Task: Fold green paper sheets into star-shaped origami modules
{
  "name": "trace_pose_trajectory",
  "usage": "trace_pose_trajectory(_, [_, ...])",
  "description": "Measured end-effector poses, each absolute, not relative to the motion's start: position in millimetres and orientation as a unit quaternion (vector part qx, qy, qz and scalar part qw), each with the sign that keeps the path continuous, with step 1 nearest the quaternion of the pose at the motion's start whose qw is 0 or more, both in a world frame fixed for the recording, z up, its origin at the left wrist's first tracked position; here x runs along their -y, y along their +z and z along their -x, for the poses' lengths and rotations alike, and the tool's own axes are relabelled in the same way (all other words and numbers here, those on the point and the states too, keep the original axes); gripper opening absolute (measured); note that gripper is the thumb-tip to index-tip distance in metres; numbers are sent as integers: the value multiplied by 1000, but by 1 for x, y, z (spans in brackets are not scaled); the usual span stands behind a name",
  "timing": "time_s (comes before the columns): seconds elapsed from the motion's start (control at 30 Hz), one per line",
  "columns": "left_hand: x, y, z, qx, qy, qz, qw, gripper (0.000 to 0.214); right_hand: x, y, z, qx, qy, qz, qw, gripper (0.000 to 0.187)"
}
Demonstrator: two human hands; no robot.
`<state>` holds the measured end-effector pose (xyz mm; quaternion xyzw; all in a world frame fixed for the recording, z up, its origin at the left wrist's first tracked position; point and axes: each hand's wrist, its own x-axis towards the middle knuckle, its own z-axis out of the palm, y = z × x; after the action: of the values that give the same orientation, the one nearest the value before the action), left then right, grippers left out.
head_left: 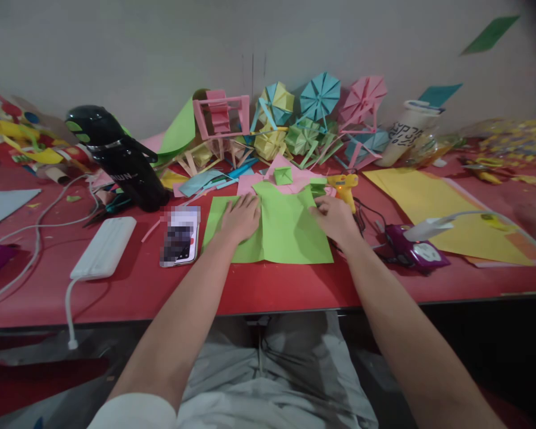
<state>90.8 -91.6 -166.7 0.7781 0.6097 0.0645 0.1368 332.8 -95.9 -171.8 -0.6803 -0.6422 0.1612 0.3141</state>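
A bright green sheet of paper (pixel 290 238) lies in front of me with a crease down its middle, its right half slightly raised. My left hand (pixel 242 217) rests flat on the left half, fingers stretched out and pointing away from me. At the right edge, my right hand (pixel 337 215) has its fingers curled and pinched on the paper; the fingertips are partly hidden. Just beyond the sheet is a small folded green paper piece (pixel 283 174) on pink paper (pixel 250 183). A yellow glue gun (pixel 343 186) lies close behind my right hand.
Folded paper wheels (pixel 320 95) on stands line the wall. On the left are a black bottle (pixel 125 167), a phone (pixel 181 235) and a white power bank (pixel 105 247). A purple power adapter (pixel 413 247) with cables and yellow paper sheets (pixel 446 208) lie right. A paper cup (pixel 406 132) stands behind.
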Motion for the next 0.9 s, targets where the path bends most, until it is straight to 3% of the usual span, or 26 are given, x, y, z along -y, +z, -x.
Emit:
trace_pose_trajectory(0.63, [89, -170, -90, -604, 68, -783, 133, 62, 100, -175, -332, 682, 85, 674, 271, 18])
trace_pose_trajectory(0.8, [89, -173, -90, -605, 77, -782, 124, 59, 99, -176, -336, 655, 130, 671, 323, 17])
trace_pose_trajectory(0.9, [90, -172, -90, -608, 92, -781, 112, 57, 97, -177, -339, 613, 198, 663, 380, 34])
